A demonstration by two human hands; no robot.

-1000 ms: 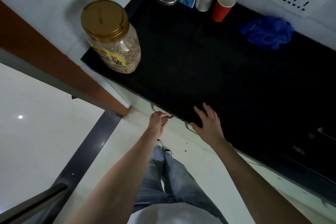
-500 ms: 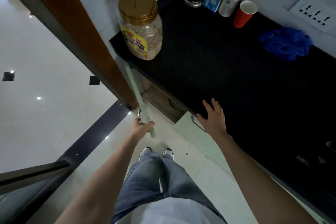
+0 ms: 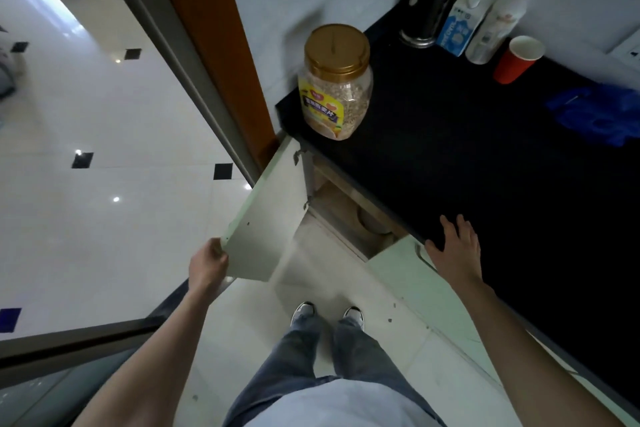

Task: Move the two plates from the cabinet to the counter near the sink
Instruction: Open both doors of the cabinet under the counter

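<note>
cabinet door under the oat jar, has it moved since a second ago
Yes. The cabinet door was shut flush under the counter edge; now it stands swung wide out toward the floor, the left hand gripping its free edge, opening the cabinet interior.

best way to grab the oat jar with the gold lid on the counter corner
Grip the oat jar around its clear body, just under the gold lid, coming from the front counter edge. It stands upright, the wall is close behind it, and the lid is wide.

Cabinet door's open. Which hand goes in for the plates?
Right, probably. The left hand grips the edge of the open cabinet door. The right hand lies flat and empty on the counter edge, directly above the opening where a pale round rim shows.
</note>
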